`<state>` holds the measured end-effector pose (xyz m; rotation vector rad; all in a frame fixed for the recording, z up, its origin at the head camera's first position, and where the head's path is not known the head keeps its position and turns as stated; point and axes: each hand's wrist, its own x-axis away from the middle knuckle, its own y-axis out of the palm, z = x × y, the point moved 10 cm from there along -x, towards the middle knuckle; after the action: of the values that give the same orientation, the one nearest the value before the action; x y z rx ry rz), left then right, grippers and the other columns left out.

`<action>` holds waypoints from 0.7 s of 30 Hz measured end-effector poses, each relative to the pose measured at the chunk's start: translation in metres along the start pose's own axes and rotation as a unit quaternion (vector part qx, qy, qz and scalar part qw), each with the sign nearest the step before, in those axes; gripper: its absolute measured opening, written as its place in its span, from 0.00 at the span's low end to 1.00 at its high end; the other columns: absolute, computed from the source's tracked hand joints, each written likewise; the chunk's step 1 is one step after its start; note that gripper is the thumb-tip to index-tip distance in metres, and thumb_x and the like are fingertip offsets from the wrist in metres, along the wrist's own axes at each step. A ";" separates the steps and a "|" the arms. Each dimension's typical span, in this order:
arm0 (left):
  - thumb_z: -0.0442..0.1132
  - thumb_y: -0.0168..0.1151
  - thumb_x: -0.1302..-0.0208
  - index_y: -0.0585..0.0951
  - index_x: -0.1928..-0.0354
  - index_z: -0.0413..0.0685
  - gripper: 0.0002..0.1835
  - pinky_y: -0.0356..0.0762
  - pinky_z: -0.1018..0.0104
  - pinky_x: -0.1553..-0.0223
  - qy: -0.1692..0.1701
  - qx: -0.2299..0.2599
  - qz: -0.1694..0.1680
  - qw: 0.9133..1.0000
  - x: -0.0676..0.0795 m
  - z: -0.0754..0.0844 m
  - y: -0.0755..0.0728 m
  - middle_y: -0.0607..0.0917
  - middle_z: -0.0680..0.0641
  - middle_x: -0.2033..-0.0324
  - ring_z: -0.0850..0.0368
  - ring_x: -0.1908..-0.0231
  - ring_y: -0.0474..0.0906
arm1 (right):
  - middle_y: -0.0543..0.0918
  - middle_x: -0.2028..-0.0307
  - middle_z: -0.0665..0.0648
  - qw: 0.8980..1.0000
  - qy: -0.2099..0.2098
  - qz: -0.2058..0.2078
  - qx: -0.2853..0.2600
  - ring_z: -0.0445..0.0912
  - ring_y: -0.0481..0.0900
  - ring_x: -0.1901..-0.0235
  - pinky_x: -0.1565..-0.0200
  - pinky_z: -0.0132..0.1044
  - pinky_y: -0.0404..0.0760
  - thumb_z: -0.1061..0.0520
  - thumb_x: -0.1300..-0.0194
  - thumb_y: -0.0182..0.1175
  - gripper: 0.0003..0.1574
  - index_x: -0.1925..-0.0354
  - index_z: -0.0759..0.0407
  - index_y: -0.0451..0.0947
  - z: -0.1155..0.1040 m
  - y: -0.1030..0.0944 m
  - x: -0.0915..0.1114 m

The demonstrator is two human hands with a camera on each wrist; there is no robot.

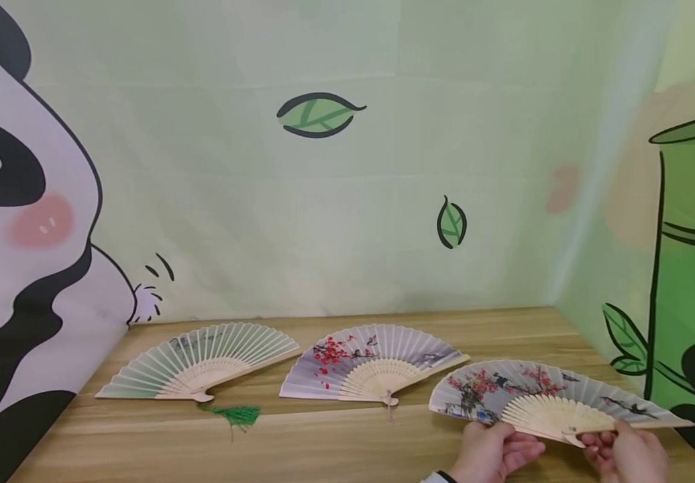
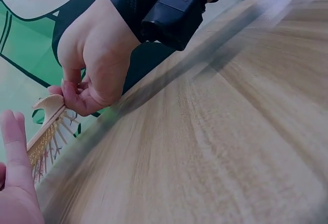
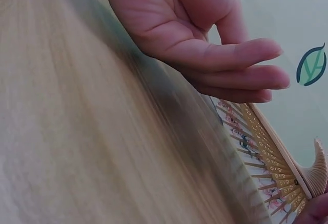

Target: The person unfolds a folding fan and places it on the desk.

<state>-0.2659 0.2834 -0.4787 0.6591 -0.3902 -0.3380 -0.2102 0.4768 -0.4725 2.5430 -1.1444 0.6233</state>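
Note:
A spread folding fan [image 1: 498, 386] with printed pink blossoms and dark birds is held at the right of the table, at its near side. My left hand [image 1: 492, 451] pinches its lower left part, thumb on top and fingers beneath. My right hand [image 1: 631, 453] grips the lower edge right of the pivot. In the left wrist view, the right hand [image 2: 97, 60] pinches the fan by its curved wooden end [image 2: 50, 103]. In the right wrist view, the left hand's fingers [image 3: 230, 55] reach out past the ribs [image 3: 271, 162]; the right hand [image 3: 315, 211] shows only at the corner.
A purple-grey open fan [image 1: 317, 376] with red blossoms lies in the middle of the wooden table [image 1: 299, 446]. Left of it lies a green open fan [image 1: 142, 376] with a green tassel [image 1: 239, 416]. Printed cloth walls [image 1: 215, 201] enclose the back and sides.

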 end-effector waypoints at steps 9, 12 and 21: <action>0.31 0.54 0.32 0.78 0.60 0.32 0.07 0.81 0.64 0.59 -0.006 -0.001 -0.027 1.000 0.000 -0.003 0.000 0.82 0.38 0.72 0.54 0.70 0.83 | 0.72 0.74 0.53 0.999 0.022 -0.018 0.040 0.41 0.75 0.73 0.67 0.34 0.81 0.48 0.19 0.28 0.24 0.58 0.64 0.62 0.013 -0.005 -0.022; 0.32 0.54 0.31 0.78 0.60 0.32 0.07 0.81 0.64 0.59 -0.011 -0.007 -0.027 1.000 0.001 -0.005 -0.001 0.82 0.40 0.73 0.54 0.70 0.83 | 0.75 0.76 0.55 0.997 0.027 -0.018 0.074 0.44 0.76 0.74 0.68 0.37 0.82 0.48 0.19 0.28 0.26 0.61 0.66 0.63 0.019 -0.009 -0.031; 0.30 0.41 0.29 0.74 0.63 0.30 0.12 0.81 0.58 0.57 -0.049 -0.017 0.030 0.998 0.006 -0.008 -0.009 0.80 0.36 0.71 0.46 0.67 0.83 | 0.77 0.78 0.57 0.989 0.007 -0.024 0.145 0.45 0.77 0.76 0.70 0.37 0.82 0.49 0.19 0.32 0.26 0.62 0.69 0.64 0.022 -0.004 -0.033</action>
<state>-0.2585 0.2783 -0.4893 0.5968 -0.4962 -0.3210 -0.2212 0.4912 -0.5082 2.7917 -1.0494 0.8510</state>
